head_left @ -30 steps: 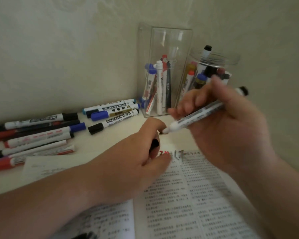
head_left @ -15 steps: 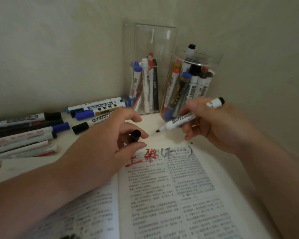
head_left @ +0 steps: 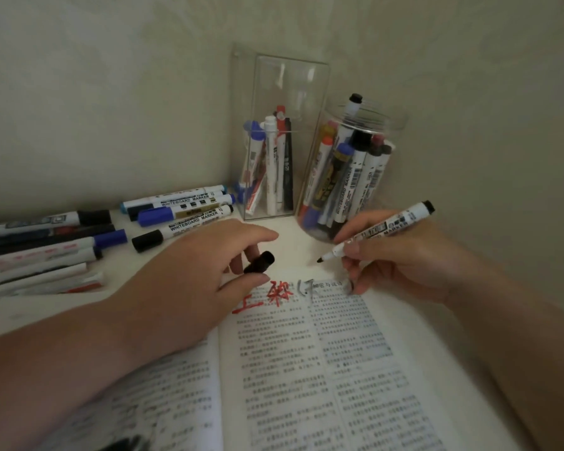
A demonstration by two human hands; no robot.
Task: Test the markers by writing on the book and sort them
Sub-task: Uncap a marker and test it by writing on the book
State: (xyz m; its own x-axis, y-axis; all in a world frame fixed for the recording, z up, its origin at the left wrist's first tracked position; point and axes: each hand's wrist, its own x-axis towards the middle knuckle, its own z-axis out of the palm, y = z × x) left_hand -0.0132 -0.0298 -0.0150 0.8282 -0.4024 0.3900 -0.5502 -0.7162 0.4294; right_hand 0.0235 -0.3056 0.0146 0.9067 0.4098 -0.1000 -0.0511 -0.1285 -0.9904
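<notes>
left hand pinches a small black plastic cap, index extended; right hand grips a white black-tipped marker, fingers curled.

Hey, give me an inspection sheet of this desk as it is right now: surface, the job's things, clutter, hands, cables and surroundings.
Surface: white table, dimly lit.
Job's things: open book with red writing and fainter grey strokes at the top of its right page; loose markers lying in rows on the left; more markers standing in a rectangular clear holder and a round clear jar.
Clutter: pale sheet left of the book; cannot tell whether it belongs to it.
Hands: left hand pinches a black cap; right hand holds an uncapped marker, tip off the page, pointing toward the cap.
Cables: nothing seen.
Surroundings: pale wall corner.
</notes>
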